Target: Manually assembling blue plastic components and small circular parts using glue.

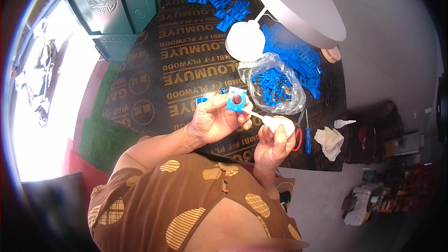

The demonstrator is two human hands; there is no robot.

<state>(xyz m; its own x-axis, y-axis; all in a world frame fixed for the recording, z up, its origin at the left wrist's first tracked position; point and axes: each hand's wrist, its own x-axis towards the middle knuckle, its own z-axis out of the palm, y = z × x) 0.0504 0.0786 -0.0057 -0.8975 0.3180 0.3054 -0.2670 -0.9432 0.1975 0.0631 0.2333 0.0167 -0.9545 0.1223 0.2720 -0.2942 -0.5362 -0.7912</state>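
Note:
Between the fingers of my left hand (212, 120) is a small blue square plastic part (232, 108) with a round hole in its middle, its face tilted up. My right hand (272, 147) grips a white squeeze bottle (280, 125) with a long thin nozzle (253, 113). The nozzle points left, and its tip meets or nearly meets the lower right corner of the blue part. I cannot see whether anything comes out of the tip. A separate blue piece (201, 100) lies on the table just beyond my left hand.
A clear plastic bag (296, 102) of small blue parts sits beyond my hands on the dark plywood table (186, 60). Behind it are a blue parts pile (305, 67) and a white lamp (303, 7). A blue-handled screwdriver (308, 140) and crumpled cloth (329, 143) lie right.

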